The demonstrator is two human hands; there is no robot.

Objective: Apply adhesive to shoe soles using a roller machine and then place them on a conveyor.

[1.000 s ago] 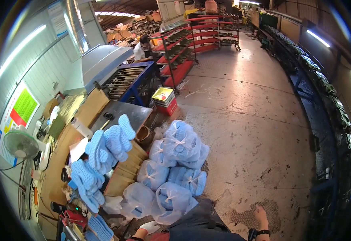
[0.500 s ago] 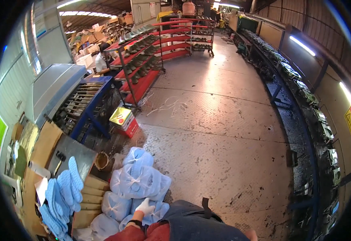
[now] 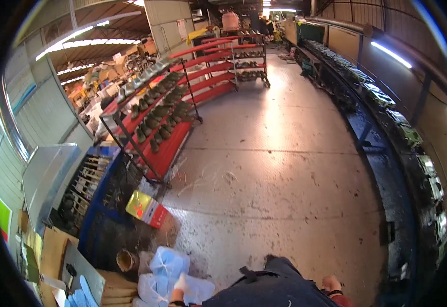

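Pale wall panels (image 3: 49,105) bound the left of the frame. Against them, at centre left, we find a sloped grey hood (image 3: 47,179) beside a blue-framed machine (image 3: 93,184). Below it, at the lower left, is a workbench (image 3: 91,279) with blue ribbed pieces (image 3: 84,294) at its near end, partly cut off by the frame edge. To its right, we note an open bucket (image 3: 126,260) and a square tin (image 3: 147,209) with a yellow top and red side. Above these, at upper left of centre, stands a rack (image 3: 180,153) with red shelves bearing rows of dark shoes (image 3: 157,123).

At the lower edge, left of centre, we locate the translucent bags (image 3: 170,261) with light blue contents, grouped on the floor. Our left hand (image 3: 180,285) overlaps them in view, its fingers directed up the frame; we cannot tell their opening, their grip or whether they touch the plastic.

Scuffed metal flooring (image 3: 274,204) fills the centre. Over it, lower right of centre and well apart from the bags, is our right hand (image 3: 331,284); its fingers appear loosely curled, grip indeterminable. Along the right side runs a dark conveyor line (image 3: 382,179) carrying metal units, beneath a lit tube (image 3: 391,55).
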